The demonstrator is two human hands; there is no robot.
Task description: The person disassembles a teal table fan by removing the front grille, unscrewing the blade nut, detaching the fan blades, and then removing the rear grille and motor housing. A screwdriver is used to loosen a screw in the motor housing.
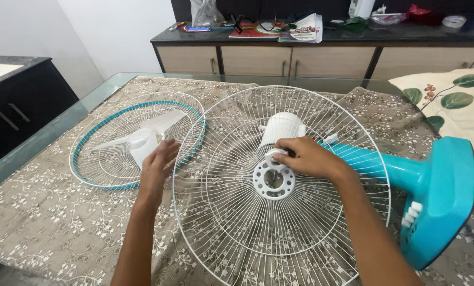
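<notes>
Rear guard [279,212] is lying mid-bench over the motor [282,127], right hand [311,158] pinching the white lock nut [275,157] at its hub. Left of the guard, left hand [160,161] is resting spread on the translucent blade [144,140], inside the teal-rimmed front guard [88,159]. Blade and front guard not yet mounted. Behind: colourful papers [300,29] on the sideboard.

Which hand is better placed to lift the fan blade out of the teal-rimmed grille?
Left, probably. The left hand already rests on the white fan blade inside the teal-rimmed grille, while the right hand is busy at the white grille's centre hub.
</notes>
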